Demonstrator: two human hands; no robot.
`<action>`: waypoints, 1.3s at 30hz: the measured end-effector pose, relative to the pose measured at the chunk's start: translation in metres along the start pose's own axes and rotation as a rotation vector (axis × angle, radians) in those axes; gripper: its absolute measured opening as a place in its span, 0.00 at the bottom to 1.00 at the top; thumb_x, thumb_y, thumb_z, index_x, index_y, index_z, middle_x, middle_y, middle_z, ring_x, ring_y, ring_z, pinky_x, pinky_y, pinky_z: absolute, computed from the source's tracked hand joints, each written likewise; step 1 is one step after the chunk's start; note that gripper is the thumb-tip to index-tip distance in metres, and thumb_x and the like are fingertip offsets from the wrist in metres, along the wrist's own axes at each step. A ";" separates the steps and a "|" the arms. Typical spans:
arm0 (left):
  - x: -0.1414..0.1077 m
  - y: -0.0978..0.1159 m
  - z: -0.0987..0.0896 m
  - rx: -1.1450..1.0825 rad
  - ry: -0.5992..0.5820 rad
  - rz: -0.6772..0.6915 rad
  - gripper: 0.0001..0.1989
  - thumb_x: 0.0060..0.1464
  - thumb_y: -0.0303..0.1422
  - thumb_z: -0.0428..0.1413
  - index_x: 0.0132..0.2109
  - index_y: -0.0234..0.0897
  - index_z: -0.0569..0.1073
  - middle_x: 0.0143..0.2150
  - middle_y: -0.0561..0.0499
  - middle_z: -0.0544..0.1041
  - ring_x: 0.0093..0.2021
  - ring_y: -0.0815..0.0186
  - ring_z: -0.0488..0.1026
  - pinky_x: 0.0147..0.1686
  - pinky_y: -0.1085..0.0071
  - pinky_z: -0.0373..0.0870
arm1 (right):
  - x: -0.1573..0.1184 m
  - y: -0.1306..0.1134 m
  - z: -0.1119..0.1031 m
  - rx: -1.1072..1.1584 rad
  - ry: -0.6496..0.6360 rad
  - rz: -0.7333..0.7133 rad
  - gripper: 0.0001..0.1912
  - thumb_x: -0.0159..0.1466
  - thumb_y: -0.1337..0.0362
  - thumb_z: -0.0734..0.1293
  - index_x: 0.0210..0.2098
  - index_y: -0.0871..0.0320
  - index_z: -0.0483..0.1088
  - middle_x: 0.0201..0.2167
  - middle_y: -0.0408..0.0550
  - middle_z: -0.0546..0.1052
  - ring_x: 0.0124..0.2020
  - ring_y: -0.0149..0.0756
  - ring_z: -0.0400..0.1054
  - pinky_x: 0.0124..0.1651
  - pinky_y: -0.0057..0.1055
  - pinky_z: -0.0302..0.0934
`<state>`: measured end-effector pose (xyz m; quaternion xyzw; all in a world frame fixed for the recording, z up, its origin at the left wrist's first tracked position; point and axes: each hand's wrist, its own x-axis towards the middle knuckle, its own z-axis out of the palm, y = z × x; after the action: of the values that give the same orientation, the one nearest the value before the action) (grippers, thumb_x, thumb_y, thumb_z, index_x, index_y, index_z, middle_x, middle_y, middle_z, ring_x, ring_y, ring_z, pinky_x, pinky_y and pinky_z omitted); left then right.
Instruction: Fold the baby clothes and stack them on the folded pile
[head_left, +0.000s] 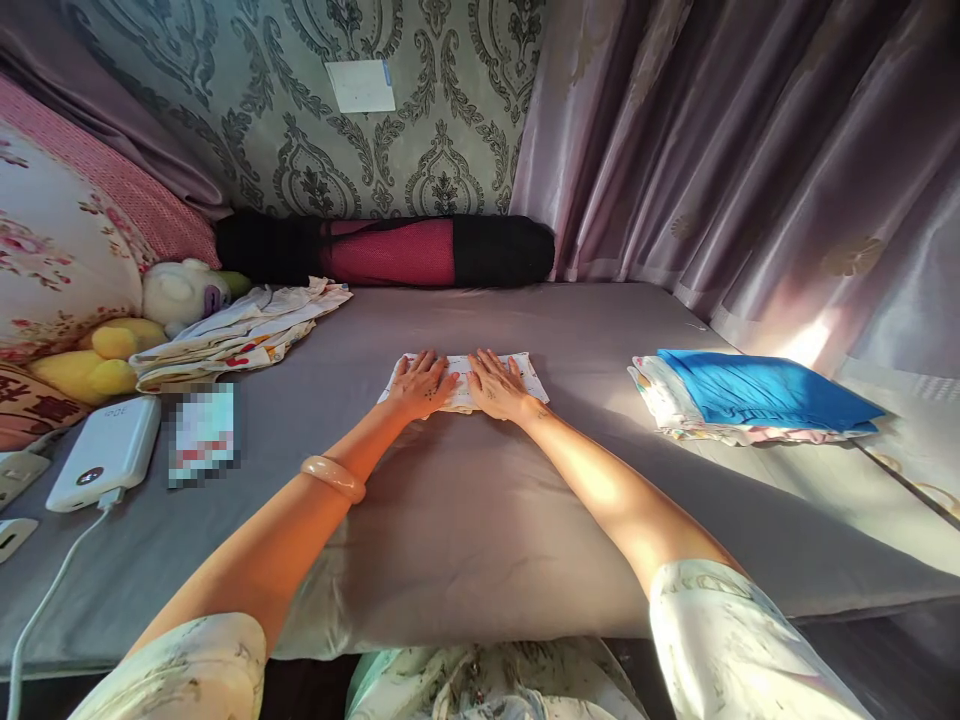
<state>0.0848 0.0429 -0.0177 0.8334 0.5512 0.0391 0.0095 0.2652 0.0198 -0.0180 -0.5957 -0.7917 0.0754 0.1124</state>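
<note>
A small folded white cloth with a coloured print (531, 372) lies flat on the grey bed sheet (480, 520), straight in front of me. My left hand (424, 385) rests palm down on its left half, fingers spread. On the right half lies my right hand (495, 385), also flat with fingers apart. Both hands touch the cloth and cover much of its middle, so its full print is hidden. A pale bangle (334, 480) circles my left forearm.
To the right sits a folded stack topped by blue cloth (765, 390). Loose white garments (247, 335) lie at left, near plush toys (112, 355), a white power bank (105, 455) with a cable and a blurred packet (204, 435). A black and red roll (386, 250) lines the wall.
</note>
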 end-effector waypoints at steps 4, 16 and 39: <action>-0.002 -0.008 0.002 0.000 0.029 0.005 0.29 0.67 0.44 0.34 0.66 0.36 0.60 0.69 0.38 0.58 0.70 0.52 0.51 0.66 0.47 0.47 | -0.004 0.007 0.000 -0.022 0.012 -0.005 0.28 0.72 0.60 0.48 0.68 0.65 0.54 0.70 0.57 0.53 0.71 0.48 0.43 0.69 0.53 0.35; -0.001 -0.016 0.003 -0.023 0.005 0.015 0.30 0.67 0.46 0.32 0.66 0.37 0.60 0.70 0.39 0.58 0.70 0.52 0.50 0.65 0.45 0.48 | -0.003 0.010 -0.006 -0.026 -0.036 0.035 0.29 0.72 0.60 0.46 0.68 0.64 0.53 0.70 0.56 0.51 0.71 0.46 0.43 0.69 0.51 0.37; -0.013 -0.052 0.000 -0.066 -0.081 -0.021 0.31 0.66 0.43 0.31 0.70 0.37 0.53 0.73 0.47 0.49 0.72 0.58 0.44 0.67 0.52 0.46 | -0.016 0.055 -0.017 -0.123 -0.066 0.121 0.32 0.71 0.58 0.45 0.69 0.70 0.50 0.71 0.57 0.49 0.72 0.44 0.40 0.71 0.45 0.35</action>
<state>0.0322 0.0513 -0.0212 0.8277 0.5575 0.0234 0.0597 0.3254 0.0200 -0.0167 -0.6453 -0.7608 0.0529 0.0446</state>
